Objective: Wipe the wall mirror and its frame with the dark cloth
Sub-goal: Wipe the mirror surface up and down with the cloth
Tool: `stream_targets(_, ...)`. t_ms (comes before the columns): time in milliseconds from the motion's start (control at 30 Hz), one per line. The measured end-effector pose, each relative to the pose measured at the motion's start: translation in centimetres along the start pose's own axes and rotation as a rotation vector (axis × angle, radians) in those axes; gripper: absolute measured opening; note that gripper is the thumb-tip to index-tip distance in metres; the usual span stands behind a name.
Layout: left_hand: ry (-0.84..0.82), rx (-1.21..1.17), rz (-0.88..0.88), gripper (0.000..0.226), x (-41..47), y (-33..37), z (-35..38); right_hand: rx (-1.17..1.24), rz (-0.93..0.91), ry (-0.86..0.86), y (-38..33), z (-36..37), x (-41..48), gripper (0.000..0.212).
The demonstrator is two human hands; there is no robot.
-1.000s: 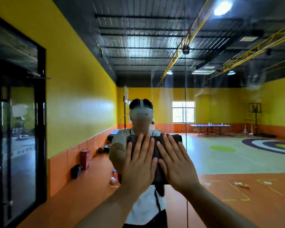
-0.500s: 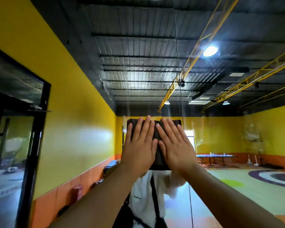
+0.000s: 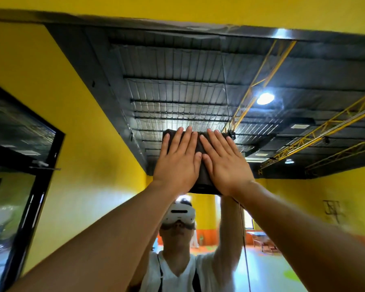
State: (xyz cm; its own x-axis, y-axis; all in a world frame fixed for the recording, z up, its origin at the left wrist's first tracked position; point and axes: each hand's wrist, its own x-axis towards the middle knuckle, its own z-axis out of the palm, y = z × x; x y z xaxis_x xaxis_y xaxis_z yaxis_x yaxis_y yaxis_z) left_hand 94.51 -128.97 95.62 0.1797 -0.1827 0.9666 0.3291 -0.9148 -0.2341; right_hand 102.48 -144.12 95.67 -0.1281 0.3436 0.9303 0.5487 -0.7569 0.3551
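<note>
The wall mirror (image 3: 190, 85) fills most of the view and reflects a dark ribbed ceiling and a yellow hall. Its dark top frame (image 3: 198, 26) runs across the upper part of the view. A folded dark cloth (image 3: 201, 171) lies flat against the glass, well below that frame. My left hand (image 3: 177, 163) and my right hand (image 3: 223, 163) press on the cloth side by side with straight fingers, and they cover most of it. My reflection, wearing a white headset, shows below the hands.
A black-framed glass door (image 3: 19, 186) stands at the left on the yellow wall (image 3: 72, 114). A thin vertical seam (image 3: 243, 239) runs down the mirror below my right hand. Yellow wall continues above the frame.
Both hands have slid the cloth upward on the glass, from chest height of the reflection to above its head. The view has tilted up, and the mirror's top frame has come into sight.
</note>
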Motion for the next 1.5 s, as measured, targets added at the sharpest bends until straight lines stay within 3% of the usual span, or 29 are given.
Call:
stream_targets(200, -0.025, -0.043, -0.009, 0.061, 6.5, -1.1, -1.6, 0.0, 0.031, -0.09, 2.6, -1.8, 6.1, 0.08)
stream_targets(367, -0.101, -0.242, -0.041, 0.055, 7.4, -1.6, -2.5, 0.148, 0.201, -0.188, 1.1, -3.1, 8.1, 0.057)
stream_targets(433, -0.058, -0.202, -0.045, 0.055, 7.1, -1.5, -2.2, 0.224, 0.28, -0.158, -0.1, -2.9, 8.1, 0.056)
stream_targets(667, 0.056, -0.079, -0.065, 0.06, 5.5, 1.2, -0.8, 0.093, 0.188, 0.049, 0.9, -1.0, 4.8, 0.068)
stream_targets(1133, 0.01, -0.087, -0.034, 0.061, 8.5, 14.6, 0.6, 0.025, 0.192, -0.001, 13.8, -3.2, -0.3, 0.063)
stream_targets(1367, 0.001, -0.022, -0.078, 0.06, 8.9, 15.3, 0.9, 0.075, 0.163, 0.021, 14.7, -2.8, -0.4, 0.055)
stream_targets(1500, 0.008, 0.003, -0.101, 0.059, 8.4, 15.8, 1.0, 0.093, 0.138, 0.039, 14.7, -2.6, -1.1, 0.067)
